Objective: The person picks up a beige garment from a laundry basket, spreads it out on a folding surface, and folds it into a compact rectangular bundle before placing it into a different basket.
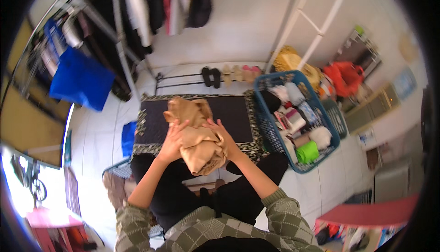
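Between my two hands is a bundled tan cloth [202, 142], rolled and creased, with a loose part at its far end. My left hand [174, 142] grips its left side, fingers spread over the fabric. On the right side, my right hand [223, 142] presses against the roll, fingertips on top. The bundle is above the near edge of a low table covered with a dark cloth [233, 118] that has a patterned border. My palms and the underside of the bundle are hidden.
A blue plastic basket [257, 114] of rolled clothes stands right of the table. Behind it lies a red bag [343, 78]. Sandals [210, 77] sit on a low rack at the wall. A blue bag [82, 80] hangs from the clothes rack at left. Another basket [118, 169] stands by my left leg.
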A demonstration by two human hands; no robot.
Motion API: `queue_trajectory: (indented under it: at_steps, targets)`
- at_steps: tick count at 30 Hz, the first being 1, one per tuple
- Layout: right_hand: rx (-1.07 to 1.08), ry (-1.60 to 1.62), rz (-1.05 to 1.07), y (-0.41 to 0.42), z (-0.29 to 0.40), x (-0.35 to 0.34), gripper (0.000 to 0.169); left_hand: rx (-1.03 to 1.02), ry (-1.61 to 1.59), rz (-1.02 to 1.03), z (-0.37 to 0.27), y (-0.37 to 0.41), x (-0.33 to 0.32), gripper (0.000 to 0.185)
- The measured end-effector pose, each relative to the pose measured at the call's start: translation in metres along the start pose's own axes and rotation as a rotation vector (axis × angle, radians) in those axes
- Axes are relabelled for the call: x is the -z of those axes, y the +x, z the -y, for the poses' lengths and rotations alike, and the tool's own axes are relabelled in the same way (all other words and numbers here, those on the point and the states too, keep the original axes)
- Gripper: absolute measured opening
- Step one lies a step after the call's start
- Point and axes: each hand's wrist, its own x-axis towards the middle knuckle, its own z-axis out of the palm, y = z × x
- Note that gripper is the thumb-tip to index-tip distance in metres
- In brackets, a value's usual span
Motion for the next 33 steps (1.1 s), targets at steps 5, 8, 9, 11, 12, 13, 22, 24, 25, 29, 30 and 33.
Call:
queue_trajectory:
  at_steps: [5, 8, 9, 11, 12, 13, 22, 24, 25, 29, 30, 33]
  targets:
    - [0.092, -0.101, 0.288, -0.03, -0.012, -0.08, 0.042, 0.103, -0.085, 0.181, 0.034, -0.105, -0.057, 0.05]
    - [0.154, -0.109, 0.363, -0.043, -0.016, -0.095, 0.045, 0.184, -0.105, 0.27, 0.014, -0.127, -0.056, 0.061]
    - [0.057, -0.039, 0.351, -0.041, -0.014, -0.095, 0.043, 0.209, -0.121, 0.247, 0.009, -0.131, -0.056, 0.064]
    - [-0.144, 0.093, 0.323, -0.035, -0.014, -0.091, 0.038, 0.241, -0.22, 0.231, 0.013, -0.134, -0.06, 0.066]
    - [-0.178, 0.162, 0.297, -0.033, -0.019, -0.088, 0.039, 0.243, -0.273, 0.22, 0.016, -0.13, -0.064, 0.067]
    - [-0.313, 0.143, 0.322, -0.03, -0.022, -0.087, 0.047, 0.307, -0.319, 0.162, 0.018, -0.13, -0.068, 0.066]
    - [-0.398, 0.226, 0.287, -0.02, -0.038, -0.088, 0.079, 0.57, -0.549, -0.131, 0.04, -0.127, -0.111, 0.05]
    - [-0.376, 0.355, 0.334, -0.011, -0.03, -0.078, 0.084, 0.643, -0.542, -0.039, 0.041, -0.126, -0.105, 0.054]
    - [-0.399, 0.44, 0.347, -0.002, -0.021, -0.074, 0.088, 0.665, -0.531, -0.018, 0.038, -0.124, -0.102, 0.056]
    - [-0.238, 0.393, -0.027, 0.02, 0.021, -0.074, 0.125, 0.724, -0.585, 0.04, 0.041, -0.118, -0.085, 0.062]
    - [-0.23, 0.282, -0.046, 0.016, 0.019, -0.072, 0.137, 0.773, -0.608, 0.09, 0.039, -0.108, -0.073, 0.063]
    - [-0.34, 0.122, 0.12, 0.035, 0.026, -0.068, 0.103, 0.803, -0.62, 0.191, 0.04, -0.109, -0.07, 0.07]
